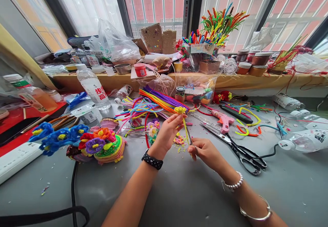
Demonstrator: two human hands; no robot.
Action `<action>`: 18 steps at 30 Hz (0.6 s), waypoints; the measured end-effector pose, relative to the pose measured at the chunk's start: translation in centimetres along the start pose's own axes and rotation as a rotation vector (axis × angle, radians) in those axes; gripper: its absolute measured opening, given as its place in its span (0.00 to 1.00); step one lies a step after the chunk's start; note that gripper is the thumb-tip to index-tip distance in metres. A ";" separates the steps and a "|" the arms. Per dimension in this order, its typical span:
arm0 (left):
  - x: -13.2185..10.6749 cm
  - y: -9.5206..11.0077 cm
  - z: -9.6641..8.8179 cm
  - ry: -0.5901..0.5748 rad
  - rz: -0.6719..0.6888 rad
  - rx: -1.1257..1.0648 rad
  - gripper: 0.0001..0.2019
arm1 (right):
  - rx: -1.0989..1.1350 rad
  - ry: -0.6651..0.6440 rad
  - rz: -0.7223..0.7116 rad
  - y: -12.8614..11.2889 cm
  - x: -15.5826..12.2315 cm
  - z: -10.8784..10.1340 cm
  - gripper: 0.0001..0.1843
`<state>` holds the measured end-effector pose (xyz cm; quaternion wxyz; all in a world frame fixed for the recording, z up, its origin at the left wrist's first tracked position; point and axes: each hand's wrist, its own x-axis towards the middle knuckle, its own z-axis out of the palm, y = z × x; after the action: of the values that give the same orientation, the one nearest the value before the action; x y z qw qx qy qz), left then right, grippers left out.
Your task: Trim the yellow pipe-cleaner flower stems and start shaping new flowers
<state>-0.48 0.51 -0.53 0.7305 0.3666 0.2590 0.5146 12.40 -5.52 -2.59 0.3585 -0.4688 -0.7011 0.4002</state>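
Note:
My left hand (167, 129) pinches a yellow pipe-cleaner flower (180, 110) between thumb and fingers, with its yellow stem (185, 128) hanging down to the right. Closed around the handles of a small pair of scissors (190, 138), my right hand (203, 149) sits lower and to the right. The dark blades point up alongside the stem; whether they touch it I cannot tell. Small yellow and pink fuzz clippings (179, 140) lie on the grey table (174, 189) behind the hands.
Large black-handled scissors (238, 148) and a pink glue gun (222, 119) lie to the right. Purple and orange pipe cleaners (164, 98) are bundled behind my hands. Finished flowers (96, 145) stand at left, near a water bottle (93, 87). Another bottle (304, 141) lies far right.

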 end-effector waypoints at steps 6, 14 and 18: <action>0.0 0.1 -0.1 0.000 0.003 -0.006 0.05 | 0.102 0.056 0.068 -0.7 -0.1 -0.4 0.22; -0.2 0.4 0.1 -0.022 -0.021 -0.048 0.03 | 0.475 0.040 0.202 -0.6 -0.1 -0.3 0.16; -0.3 0.6 0.2 -0.061 -0.052 -0.037 0.04 | 0.583 -0.002 0.211 -0.3 -0.1 -0.3 0.16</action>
<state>-0.75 0.27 0.09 0.7578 0.3617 0.2367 0.4888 12.64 -5.63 -2.23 0.4336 -0.4159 -0.5048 0.6199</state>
